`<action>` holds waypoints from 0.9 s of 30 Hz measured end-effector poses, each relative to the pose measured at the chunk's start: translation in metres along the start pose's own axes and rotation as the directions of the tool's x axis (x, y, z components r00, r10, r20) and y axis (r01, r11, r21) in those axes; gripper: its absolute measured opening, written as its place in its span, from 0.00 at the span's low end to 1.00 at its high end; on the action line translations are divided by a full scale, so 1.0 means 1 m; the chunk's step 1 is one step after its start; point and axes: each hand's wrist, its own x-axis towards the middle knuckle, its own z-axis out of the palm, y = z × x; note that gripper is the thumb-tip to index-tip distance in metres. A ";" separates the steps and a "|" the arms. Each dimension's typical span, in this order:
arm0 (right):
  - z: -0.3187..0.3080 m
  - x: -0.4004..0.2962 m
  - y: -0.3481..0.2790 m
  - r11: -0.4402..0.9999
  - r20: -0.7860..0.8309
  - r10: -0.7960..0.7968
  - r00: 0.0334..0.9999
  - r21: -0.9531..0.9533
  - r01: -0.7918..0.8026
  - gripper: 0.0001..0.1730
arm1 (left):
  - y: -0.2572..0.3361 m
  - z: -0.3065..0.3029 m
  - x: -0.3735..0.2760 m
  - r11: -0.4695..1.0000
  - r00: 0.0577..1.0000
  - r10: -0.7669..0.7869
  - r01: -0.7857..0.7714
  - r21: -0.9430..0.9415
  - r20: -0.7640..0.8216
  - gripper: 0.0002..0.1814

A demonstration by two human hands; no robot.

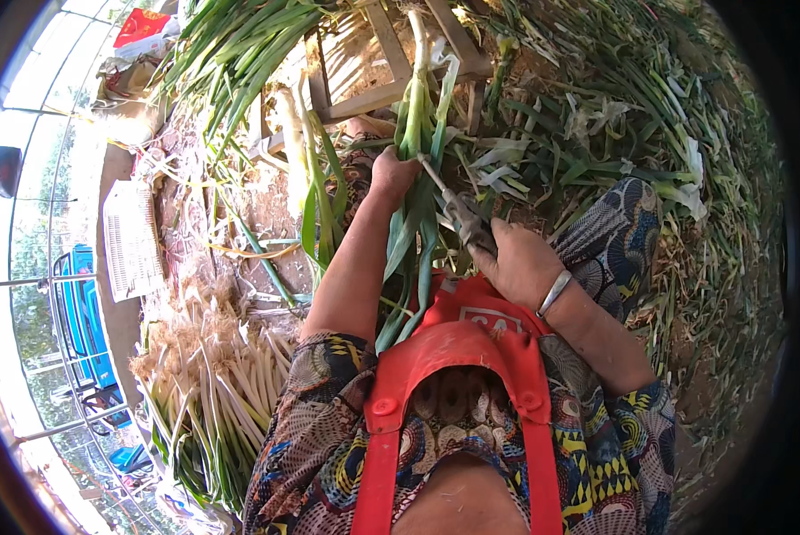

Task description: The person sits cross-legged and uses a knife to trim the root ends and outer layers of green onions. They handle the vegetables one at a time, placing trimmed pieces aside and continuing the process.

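Observation:
My left hand [394, 175] is closed around a large green onion [414, 114]. Its white root end points away from me, and its green leaves hang down toward my lap. Loose, pale outer leaves stand off the stalk on the right. My right hand [527, 259] grips what looks like an air blow gun [465, 215] with a thin metal nozzle. The nozzle tip is by the stalk, just right of my left hand; whether it touches cannot be made out. A red apron [456, 348] covers my chest and lap.
A wooden frame [366, 100] stands ahead, with green onions [239, 60] heaped at its left. More onions [216, 381] lie piled at my left, roots away from me. Stripped leaves [640, 134] cover the ground on the right. A white plastic crate [132, 237] sits along the left edge.

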 end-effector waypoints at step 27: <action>-0.004 -0.012 -0.004 0.994 0.004 -0.050 0.999 -0.094 0.050 0.19 | 0.019 -0.011 -0.031 0.962 0.993 -0.059 0.085 -0.261 0.104 0.28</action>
